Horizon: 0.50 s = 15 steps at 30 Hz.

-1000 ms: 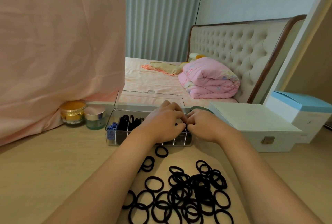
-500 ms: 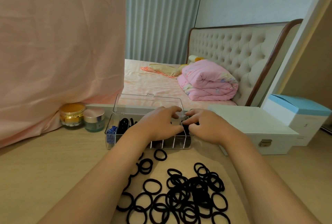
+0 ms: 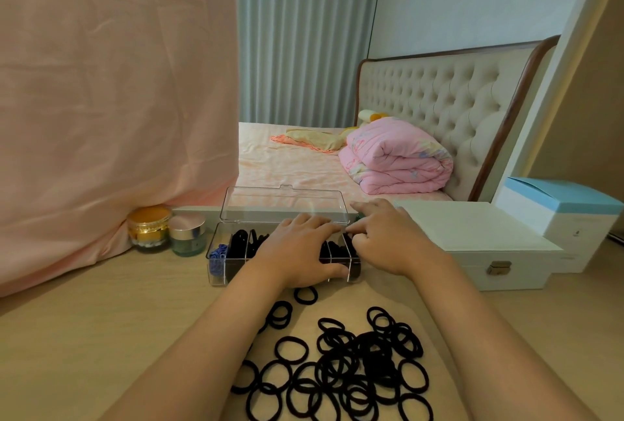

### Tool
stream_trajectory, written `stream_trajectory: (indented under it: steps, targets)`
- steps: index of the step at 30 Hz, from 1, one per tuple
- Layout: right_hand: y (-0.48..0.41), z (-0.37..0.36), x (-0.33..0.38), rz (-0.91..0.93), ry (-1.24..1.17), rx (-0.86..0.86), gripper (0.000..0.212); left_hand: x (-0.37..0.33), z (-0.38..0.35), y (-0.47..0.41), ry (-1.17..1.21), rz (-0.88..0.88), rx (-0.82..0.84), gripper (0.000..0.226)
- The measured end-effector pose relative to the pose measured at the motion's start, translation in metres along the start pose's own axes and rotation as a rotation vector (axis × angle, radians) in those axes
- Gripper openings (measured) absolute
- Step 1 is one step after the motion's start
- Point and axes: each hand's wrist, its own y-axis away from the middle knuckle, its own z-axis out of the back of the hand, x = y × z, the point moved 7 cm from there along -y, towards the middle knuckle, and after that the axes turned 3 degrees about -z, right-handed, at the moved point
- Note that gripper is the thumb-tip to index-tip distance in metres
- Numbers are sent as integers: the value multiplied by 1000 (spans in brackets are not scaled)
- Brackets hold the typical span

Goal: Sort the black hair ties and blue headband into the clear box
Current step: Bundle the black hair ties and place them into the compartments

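Note:
The clear box (image 3: 216, 273) stands open on the wooden table, its lid (image 3: 283, 204) tilted up behind. The blue headband (image 3: 217, 256) fills the leftmost compartment, and black hair ties (image 3: 240, 243) stand in the ones beside it. My left hand (image 3: 300, 251) lies over the middle of the box, with the thumb against the front wall. My right hand (image 3: 385, 241) is at the right end, fingertips curled onto black ties in the last compartment and the index finger stretched out. A pile of loose black hair ties (image 3: 354, 370) lies on the table near me.
A gold jar (image 3: 148, 228) and a silver-lidded teal jar (image 3: 187, 235) stand left of the box, under a hanging pink cloth (image 3: 101, 99). A white latched case (image 3: 472, 241) and a blue-topped white box (image 3: 567, 218) sit to the right. A bed lies beyond.
My hands were pinched together above the right part of the box. They have lowered and parted: the left now lies flat over the box, and the right presses into the end compartment.

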Motion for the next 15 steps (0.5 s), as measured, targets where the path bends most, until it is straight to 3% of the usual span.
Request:
stream_trajectory:
  steps: [6, 9, 13, 15]
  targets:
    - [-4, -22, -3, -28, 49, 150, 49, -2, 2, 3, 8, 37, 44, 82]
    - [-3, -6, -2, -25, 2, 65, 47, -4, 8, 11, 32, 40, 21, 75]
    - [1, 24, 7, 15, -125, -112, 36, -13, 33, 28, 90, -1, -145, 57]
    - [6, 33, 14, 34, -178, -110, 32, -18, 44, 39, 116, -18, -203, 44]
